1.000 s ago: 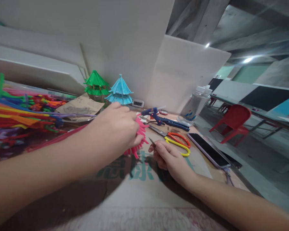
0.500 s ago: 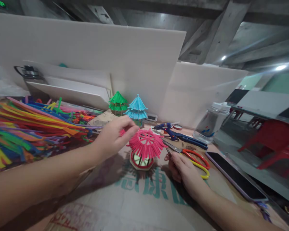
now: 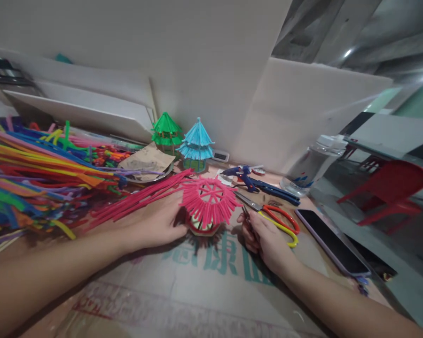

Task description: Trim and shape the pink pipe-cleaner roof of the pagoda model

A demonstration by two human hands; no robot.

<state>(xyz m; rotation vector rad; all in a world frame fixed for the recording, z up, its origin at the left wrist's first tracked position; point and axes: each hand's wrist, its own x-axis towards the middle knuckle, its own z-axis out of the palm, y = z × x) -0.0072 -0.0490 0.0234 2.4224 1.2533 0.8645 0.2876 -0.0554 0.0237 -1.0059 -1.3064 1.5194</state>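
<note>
Showing green characters (image 3: 220, 259), 康 among them, the cardboard (image 3: 183, 295) lies nearest. Beyond, the right hand (image 3: 266, 237) pinches a thin dark tool (image 3: 246, 215). Left of it, well within reach, the pink-roofed model (image 3: 211, 204) stands upright between both hands; the left hand (image 3: 162, 223) is at its side, fingers hidden, grip unclear. Farther back stands a clear bottle (image 3: 313, 164), contents uncertain.

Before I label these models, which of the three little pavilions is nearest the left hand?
The pink pavilion, in front, is nearest the left hand; the green pavilion and the blue pavilion stand farther back, by the white panel.
</note>
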